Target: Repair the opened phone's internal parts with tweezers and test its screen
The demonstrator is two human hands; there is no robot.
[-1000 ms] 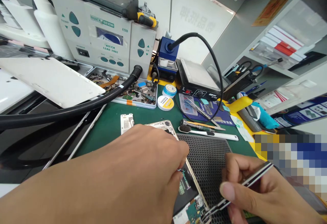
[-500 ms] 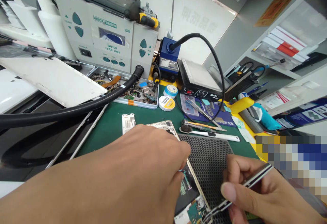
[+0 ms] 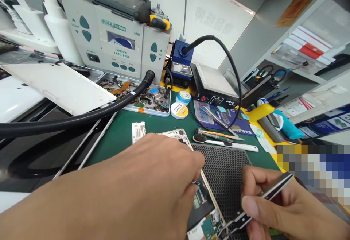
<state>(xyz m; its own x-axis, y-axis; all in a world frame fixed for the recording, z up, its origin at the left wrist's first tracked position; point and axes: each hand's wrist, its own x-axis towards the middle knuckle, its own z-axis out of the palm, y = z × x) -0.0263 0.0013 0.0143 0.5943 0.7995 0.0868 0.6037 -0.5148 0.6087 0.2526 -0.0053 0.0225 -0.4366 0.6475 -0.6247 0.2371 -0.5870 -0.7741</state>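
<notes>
My left hand (image 3: 166, 174) is closed on the side of an opened phone (image 3: 207, 181), and its back hides much of the phone. A black battery (image 3: 201, 201) and a green circuit board (image 3: 209, 225) show inside the light frame. Between the thumb and fingers of my right hand (image 3: 276, 200) is a pair of metal tweezers (image 3: 242, 220), slanting down to the left. Their tips are at the phone's lower corner, near the picture's bottom edge; whether they pinch anything there I cannot tell. Beneath lies a black honeycomb mat (image 3: 224, 163).
Behind the hands stand two small round tins (image 3: 179, 110), a tray of phone parts (image 3: 161, 112) and a hot air station (image 3: 115, 46). Its thick black hose (image 3: 82, 123) crosses the left side. A toothbrush (image 3: 232, 144) lies beyond the mat, near a heating plate (image 3: 214, 81).
My right hand has shifted slightly right, and the tweezers' arms look a little farther apart. The left hand keeps its hold on the phone. The whole view has moved very slightly.
</notes>
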